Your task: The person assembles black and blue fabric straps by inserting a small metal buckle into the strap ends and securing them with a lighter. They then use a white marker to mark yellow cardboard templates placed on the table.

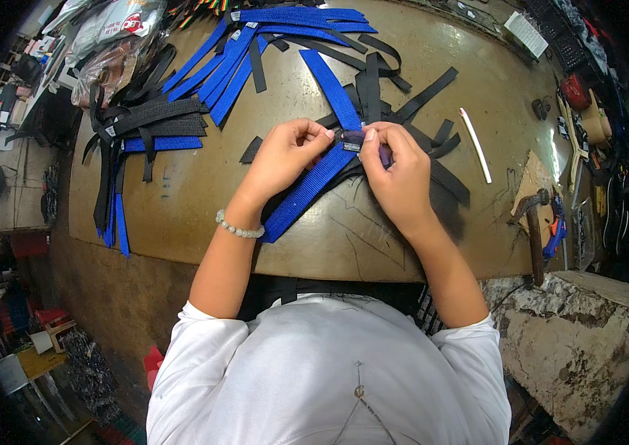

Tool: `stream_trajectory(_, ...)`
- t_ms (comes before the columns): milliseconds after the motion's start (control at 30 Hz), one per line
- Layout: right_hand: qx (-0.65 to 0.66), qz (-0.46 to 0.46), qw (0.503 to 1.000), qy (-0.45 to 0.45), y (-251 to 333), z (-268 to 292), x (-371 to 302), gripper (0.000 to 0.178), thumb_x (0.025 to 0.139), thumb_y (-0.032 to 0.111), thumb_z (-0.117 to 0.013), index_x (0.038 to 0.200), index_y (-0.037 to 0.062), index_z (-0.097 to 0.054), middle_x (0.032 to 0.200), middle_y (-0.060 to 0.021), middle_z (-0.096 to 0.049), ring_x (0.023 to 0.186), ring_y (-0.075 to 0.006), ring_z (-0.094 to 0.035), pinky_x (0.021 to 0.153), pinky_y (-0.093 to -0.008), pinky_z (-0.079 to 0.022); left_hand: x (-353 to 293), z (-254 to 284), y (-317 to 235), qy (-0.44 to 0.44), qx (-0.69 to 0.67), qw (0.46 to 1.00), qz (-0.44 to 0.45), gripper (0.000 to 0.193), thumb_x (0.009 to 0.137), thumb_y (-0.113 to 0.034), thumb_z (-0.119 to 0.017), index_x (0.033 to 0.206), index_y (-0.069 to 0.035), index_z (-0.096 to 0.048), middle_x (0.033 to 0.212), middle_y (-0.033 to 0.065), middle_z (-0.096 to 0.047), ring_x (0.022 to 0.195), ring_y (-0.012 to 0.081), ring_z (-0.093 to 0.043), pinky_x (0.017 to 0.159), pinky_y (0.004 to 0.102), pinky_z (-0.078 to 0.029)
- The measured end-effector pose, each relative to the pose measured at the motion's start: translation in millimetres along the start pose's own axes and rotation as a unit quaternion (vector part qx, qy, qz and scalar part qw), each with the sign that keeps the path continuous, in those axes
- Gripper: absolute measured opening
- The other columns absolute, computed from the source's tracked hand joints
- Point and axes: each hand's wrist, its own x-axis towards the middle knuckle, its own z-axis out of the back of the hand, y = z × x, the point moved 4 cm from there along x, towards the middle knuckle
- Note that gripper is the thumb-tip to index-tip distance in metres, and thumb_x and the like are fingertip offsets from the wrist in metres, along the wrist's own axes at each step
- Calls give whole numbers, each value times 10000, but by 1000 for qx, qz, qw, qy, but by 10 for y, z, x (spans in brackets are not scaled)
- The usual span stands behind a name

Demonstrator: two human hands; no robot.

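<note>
A blue webbing strap (pixel 301 199) lies slanting across the table in front of me, with a small black label (pixel 351 146) on it. At the label's left end, my left hand (pixel 290 152) is closed, thumb and forefinger pinching the strap's edge. My right hand (pixel 400 169) is closed too, fingertips at the label's right end. A dark purplish curved thing (pixel 385 156) shows between its fingers; its kind is mostly hidden. Black webbing straps (pixel 426 96) lie fanned out under and beyond both hands.
Bundles of blue straps (pixel 229 70) and black straps (pixel 158 115) lie at the far left. A white pen-like stick (pixel 476 147) rests right of my hands. A hammer (pixel 534 230) and a blue-handled tool (pixel 555 230) lie at the right edge. Plastic bags (pixel 110 52) stand back left.
</note>
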Motion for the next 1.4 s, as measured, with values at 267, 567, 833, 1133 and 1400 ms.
stream_trajectory(267, -52, 62, 997, -2, 23, -55, -11, 108, 829, 78, -654, 831, -16, -601, 879, -152, -639, 712, -303, -624, 650, -378, -515, 3, 7, 6, 0, 20, 1000, -11, 271, 910, -240, -655, 908, 31, -642, 684, 4, -596, 585, 50, -509, 535, 211, -414)
stream_trajectory(567, 125, -114, 985, -28, -239, 99, 84, 212, 929, 159, -615, 838, -31, -593, 926, -125, -662, 794, -165, -651, 700, -304, -523, -8, -3, -25, -12, -4, 1000, -20, 253, 917, -236, -645, 907, 16, -638, 710, 5, -605, 585, 52, -517, 528, 216, -417)
stream_trajectory(833, 232, -208, 948, 59, -698, 166, 131, 307, 952, 245, -598, 906, -55, -648, 835, -78, -692, 809, -100, -628, 753, -238, -481, -31, -27, -82, -69, 23, 994, -83, 227, 923, -223, -644, 940, 3, -639, 725, -20, -597, 649, 33, -507, 592, 196, -413)
stream_trajectory(1133, 60, -92, 993, 31, -535, 165, 104, 216, 917, 207, -620, 930, -1, -677, 888, -65, -701, 813, -120, -634, 720, -266, -495, -55, -47, -125, -52, -64, 992, -92, 174, 947, -180, -609, 960, -6, -611, 786, -3, -608, 689, 41, -523, 605, 196, -421)
stream_trajectory(1400, 236, -209, 949, 24, -682, 128, 130, 329, 1000, 256, -511, 878, -42, -577, 925, -141, -680, 834, -146, -660, 750, -274, -527, -154, 210, -633, 105, -578, 769, -252, 115, 978, -128, -531, 889, -56, -536, 1007, 99, -606, 760, 77, -552, 579, 180, -499)
